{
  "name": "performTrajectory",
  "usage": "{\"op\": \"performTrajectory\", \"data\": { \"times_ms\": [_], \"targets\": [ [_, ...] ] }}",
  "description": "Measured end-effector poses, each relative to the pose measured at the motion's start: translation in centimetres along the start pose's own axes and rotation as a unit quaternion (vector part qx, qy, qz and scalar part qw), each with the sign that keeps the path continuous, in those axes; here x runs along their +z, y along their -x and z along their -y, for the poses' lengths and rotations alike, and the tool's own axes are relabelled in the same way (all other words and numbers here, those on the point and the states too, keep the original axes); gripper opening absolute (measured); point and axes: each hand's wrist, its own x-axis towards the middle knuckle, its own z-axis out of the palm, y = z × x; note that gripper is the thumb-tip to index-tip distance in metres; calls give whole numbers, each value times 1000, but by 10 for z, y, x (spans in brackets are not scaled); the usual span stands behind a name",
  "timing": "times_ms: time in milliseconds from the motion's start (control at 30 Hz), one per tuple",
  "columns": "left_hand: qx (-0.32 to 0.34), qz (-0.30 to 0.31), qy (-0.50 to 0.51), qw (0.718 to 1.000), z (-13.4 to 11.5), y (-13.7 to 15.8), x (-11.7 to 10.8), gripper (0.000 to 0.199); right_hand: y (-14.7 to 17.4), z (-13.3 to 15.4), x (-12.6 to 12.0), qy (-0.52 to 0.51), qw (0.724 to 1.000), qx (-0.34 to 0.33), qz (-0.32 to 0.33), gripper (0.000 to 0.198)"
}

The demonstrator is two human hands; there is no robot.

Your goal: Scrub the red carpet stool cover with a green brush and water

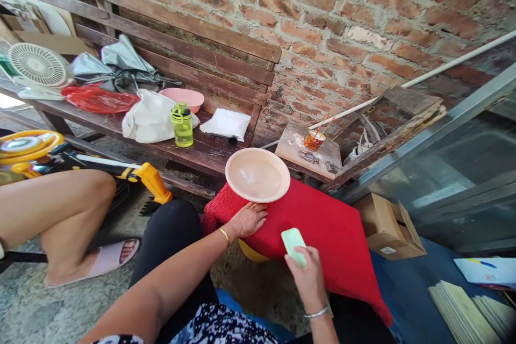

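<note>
My left hand (250, 219), with a gold bangle at the wrist, lies on the red cloth (322, 215) with its fingers stretched out, close to the near rim of a pale pink basin (258, 193). The basin stands on the cloth, and something clear like water seems to be in it. In my right hand (308, 274) is a pale green rounded rectangular block (294, 242), gripped at its lower end above the cloth's front edge. Its exact kind I cannot make out. A silver bangle circles that wrist.
A wooden bench (205, 153) bears a green bottle (183, 126), a white bag (147, 118), a pink bowl (189, 98) and a fan (39, 64). A patterned cup (313, 142) stands on a board. Right lies a cardboard box (382, 226). A person's bare leg (60, 204) is at left.
</note>
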Motion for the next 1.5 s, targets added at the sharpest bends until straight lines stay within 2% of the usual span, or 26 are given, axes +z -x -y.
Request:
{"op": "performTrajectory", "data": {
  "times_ms": [67, 133, 200, 300, 367, 400, 467, 533, 600, 700, 767, 833, 967, 1067, 1100, 1167, 1267, 1367, 1433, 1500],
  "targets": [
    [1, 0, -3, 1000, 1, 0, 1, 31, 4, 4, 8, 14, 999, -31, 18, 44],
    [1, -2, -1, 1000, 1, 0, 1, 32, 8, -19, -8, 34, 999, -5, -19, 51],
    [0, -3, 4, 1000, 1, 0, 0, 31, 12, -58, -42, 61, 993, 66, -81, 63],
    [2, -2, 11, 1000, 1, -1, 0, 31, 21, -114, -99, 118, 958, 213, -151, 72],
    [3, -2, 14, 1000, 1, -1, 0, 32, 26, -128, -120, 140, 933, 283, -174, 72],
    [3, -3, 15, 1000, 2, -1, 0, 32, 27, -126, -121, 140, 927, 298, -180, 71],
    [3, -5, 17, 1000, 2, 0, 1, 32, 26, -105, -105, 116, 938, 275, -177, 71],
    [2, -7, 17, 1000, 2, 1, 1, 31, 22, -70, -69, 67, 969, 192, -142, 68],
    [3, -8, 16, 1000, 2, 1, 1, 31, 20, -33, -30, 21, 993, 85, -80, 60],
    [7, -12, 12, 1000, 2, 1, 1, 31, 19, -2, 6, 7, 1000, -23, -2, 49],
    [7, -11, 9, 1000, 1, 0, 0, 31, 21, -8, 4, 21, 999, -27, -5, 51],
    [3, -8, 12, 1000, 0, 0, -2, 31, 24, -34, -16, 44, 998, 14, -49, 59],
    [-7, -1, 26, 1000, -3, -1, -5, 32, 30, -99, -84, 121, 969, 167, -134, 72],
    [-9, 11, 28, 1000, -3, -2, -7, 33, 27, -117, -113, 140, 941, 262, -162, 68],
    [-9, 14, 27, 1000, -3, -2, -7, 33, 24, -114, -111, 132, 938, 274, -166, 67],
    [-10, 15, 24, 1000, -3, -1, -7, 32, 15, -92, -93, 99, 949, 254, -159, 66],
    [-12, 7, 21, 1000, -2, 0, -5, 32, 0, -40, -41, 23, 986, 137, -97, 62],
    [-11, -3, 21, 1000, -2, 1, -4, 31, -10, 6, 5, -7, 1000, 3, -12, 48],
    [-10, -6, 22, 1000, -2, 1, -4, 31, -15, 14, 18, -1, 999, -43, 27, 41],
    [-11, -6, 22, 1000, -2, 0, -4, 31, -18, 0, 11, 7, 999, -30, 30, 42]
  ]
}}
